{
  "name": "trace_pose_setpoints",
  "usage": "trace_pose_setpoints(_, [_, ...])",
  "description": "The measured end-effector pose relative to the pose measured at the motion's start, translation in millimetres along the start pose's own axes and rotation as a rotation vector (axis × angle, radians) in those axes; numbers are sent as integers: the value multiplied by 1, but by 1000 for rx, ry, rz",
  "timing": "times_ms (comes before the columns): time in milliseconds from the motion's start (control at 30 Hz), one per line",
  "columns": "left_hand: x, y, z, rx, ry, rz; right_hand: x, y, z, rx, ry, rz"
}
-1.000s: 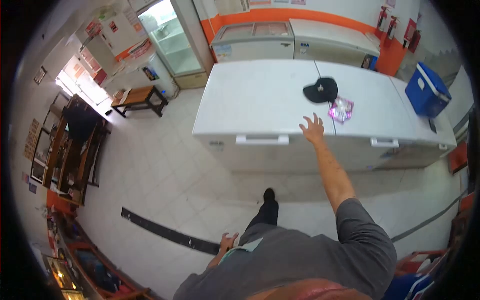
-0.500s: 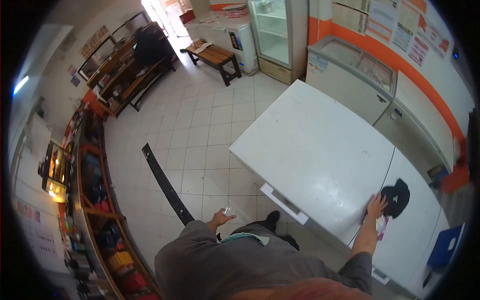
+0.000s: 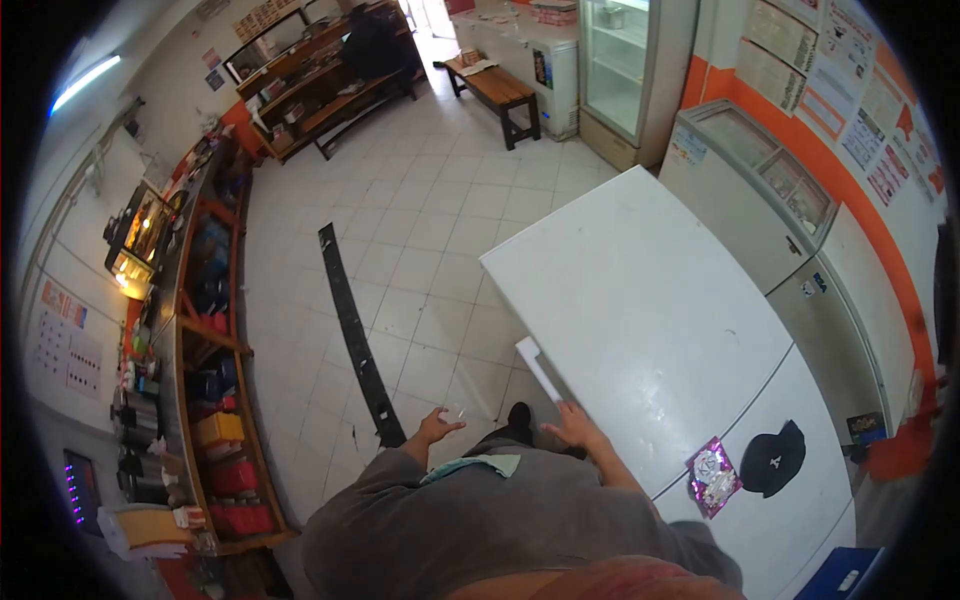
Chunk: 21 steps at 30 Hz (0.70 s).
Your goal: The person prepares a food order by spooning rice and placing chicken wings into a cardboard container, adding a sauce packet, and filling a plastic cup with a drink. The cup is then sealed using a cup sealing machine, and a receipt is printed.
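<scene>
My left hand (image 3: 434, 428) is closed around a small clear object (image 3: 456, 414), see-through like a cup; its exact kind is hard to make out. My right hand (image 3: 574, 427) has its fingers apart and holds nothing. It hovers by the front edge of the white chest freezer (image 3: 640, 300), close to the near end of the white handle (image 3: 541, 370). A black cap (image 3: 775, 460) lies on the freezer top beside a shiny pink-and-silver packet (image 3: 714, 478). A pale green cloth (image 3: 470, 468) hangs at my waist.
A long black strip (image 3: 352, 325) lies on the tiled floor to the left. Shelving (image 3: 215, 380) runs along the left wall. A wooden bench (image 3: 495, 90), a glass-door fridge (image 3: 615, 75) and another freezer (image 3: 740, 190) stand farther off. A person in dark clothing (image 3: 375, 45) is at the far bench.
My right hand has left the cap and come back toward my body, to the freezer's front edge. The pink packet is now fully uncovered. My left hand keeps the clear object.
</scene>
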<state>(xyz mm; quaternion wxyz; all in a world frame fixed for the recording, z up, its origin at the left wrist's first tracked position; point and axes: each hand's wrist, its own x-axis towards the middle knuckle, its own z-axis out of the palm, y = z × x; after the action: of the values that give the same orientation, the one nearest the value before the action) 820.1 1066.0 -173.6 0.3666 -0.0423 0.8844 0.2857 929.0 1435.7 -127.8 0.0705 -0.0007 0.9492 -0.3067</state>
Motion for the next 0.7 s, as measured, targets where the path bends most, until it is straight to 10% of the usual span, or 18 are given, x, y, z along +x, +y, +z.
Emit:
trace_pose_setpoints(467, [-10, -138, 9, -396, 97, -181, 63, 11, 24, -81, 48, 512])
trace_pose_setpoints(700, [68, -202, -28, -422, 242, -221, 21, -67, -212, -356, 311, 514])
